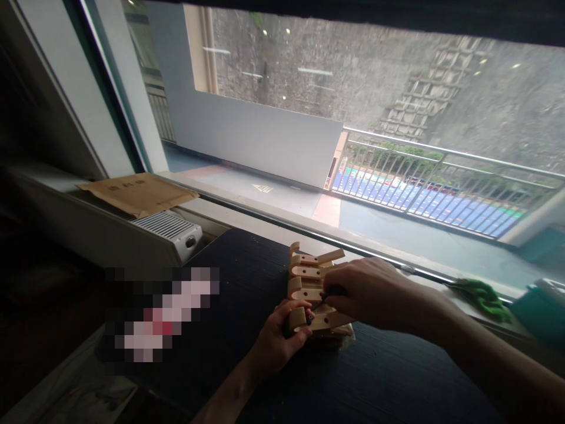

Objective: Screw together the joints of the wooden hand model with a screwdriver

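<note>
Several pale bamboo strips with hooked ends and dark round holes (304, 294) lie side by side in a row on the black tabletop (229, 271). My left hand (280, 335) is closed around the curved end of the nearest hooked bamboo strip (298, 318), thumb below and fingers above. Above the strips, my right hand (362, 291) is closed on a slim dark tool (333, 291). The tool's thin tip slants down to the left, close to a hole near my left fingertips. My fingers hide most of its handle, so its exact kind is unclear.
A brown paper envelope (139, 194) lies on a white slatted unit (168, 227) at the left. Behind the table runs a window sill (212, 215), with a green cloth (481, 299) and a teal container (541, 312) at the right. A blurred patch covers something on the tabletop's left.
</note>
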The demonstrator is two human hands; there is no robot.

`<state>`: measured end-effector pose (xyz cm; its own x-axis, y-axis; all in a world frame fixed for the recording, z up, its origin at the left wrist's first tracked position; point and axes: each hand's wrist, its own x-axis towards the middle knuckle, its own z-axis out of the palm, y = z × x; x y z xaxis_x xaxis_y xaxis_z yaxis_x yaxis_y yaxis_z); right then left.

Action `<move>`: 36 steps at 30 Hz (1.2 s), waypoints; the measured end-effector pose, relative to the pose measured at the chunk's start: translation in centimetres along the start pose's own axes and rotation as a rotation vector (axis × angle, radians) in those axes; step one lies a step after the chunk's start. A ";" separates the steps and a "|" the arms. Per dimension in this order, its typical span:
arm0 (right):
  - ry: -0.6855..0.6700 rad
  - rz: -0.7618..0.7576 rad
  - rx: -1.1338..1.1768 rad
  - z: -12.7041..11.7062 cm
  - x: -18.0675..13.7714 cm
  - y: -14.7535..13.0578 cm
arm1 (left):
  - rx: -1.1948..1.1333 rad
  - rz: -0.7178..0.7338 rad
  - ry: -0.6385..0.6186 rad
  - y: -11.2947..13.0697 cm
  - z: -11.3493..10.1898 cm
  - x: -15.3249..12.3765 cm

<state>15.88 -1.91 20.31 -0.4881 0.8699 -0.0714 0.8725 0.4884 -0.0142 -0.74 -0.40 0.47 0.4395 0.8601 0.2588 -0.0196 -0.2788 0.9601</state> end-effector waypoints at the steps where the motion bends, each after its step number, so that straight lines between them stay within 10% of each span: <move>1: 0.031 0.033 0.025 -0.1 -0.4 0.3 | 0.002 0.007 -0.008 0.1 -0.1 0.0; 18: 0.689 0.241 0.711 7.7 -0.5 6.7 | -0.139 -0.184 -0.185 1.5 -1.2 6.2; 36: 0.520 0.182 0.559 9.0 1.6 4.2 | -0.297 -0.129 -0.005 0.1 0.4 5.5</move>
<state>18.94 0.86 11.13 -0.1643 0.9209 0.3535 0.7543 0.3482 -0.5566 2.03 4.11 1.96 0.4597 0.8781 0.1327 -0.2244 -0.0297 0.9740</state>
